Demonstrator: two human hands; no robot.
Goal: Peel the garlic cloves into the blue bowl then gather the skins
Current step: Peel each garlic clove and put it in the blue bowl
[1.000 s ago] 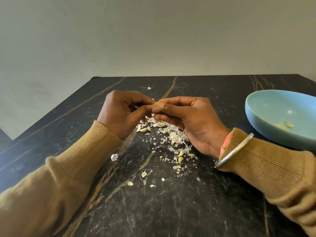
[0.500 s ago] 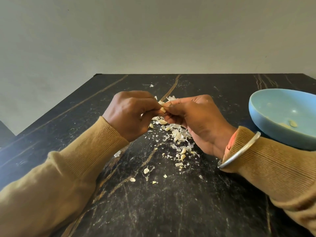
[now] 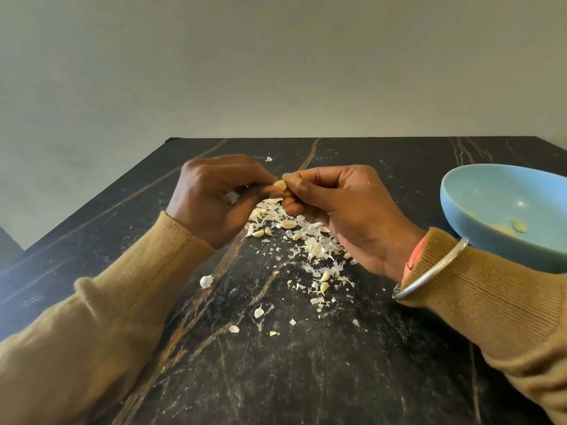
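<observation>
two hands meet over the middle of the dark, gold-veined table, and we take it from the left. our left sleeve, tan knit, comes in from the lower left corner and lies along the tabletop. just beside its cuff a single white scrap of skin lies by itself. our left hand is lifted off the surface, fingers curled, with thumb and fingertips pinching one garlic clove from its left side. that clove is pale yellow and sits in the air between both hands, above the far end of the litter. our right hand meets it from the other side, thumb and forefinger nipped onto the same clove, the other fingers curled underneath. below and between the hands the skins spread in a loose white trail that runs toward us and to the right, thinning into crumbs. several loose cloves lie among them; we cannot tell whether each one is peeled. on our right wrist a silver bangle rides over the right sleeve, with a strip of orange showing at the cuff. furthest right, the blue bowl stands on the table behind that forearm, partly cut off by the frame edge, well apart from the skins. a few peeled cloves rest low inside it. behind everything stands a plain pale wall.
</observation>
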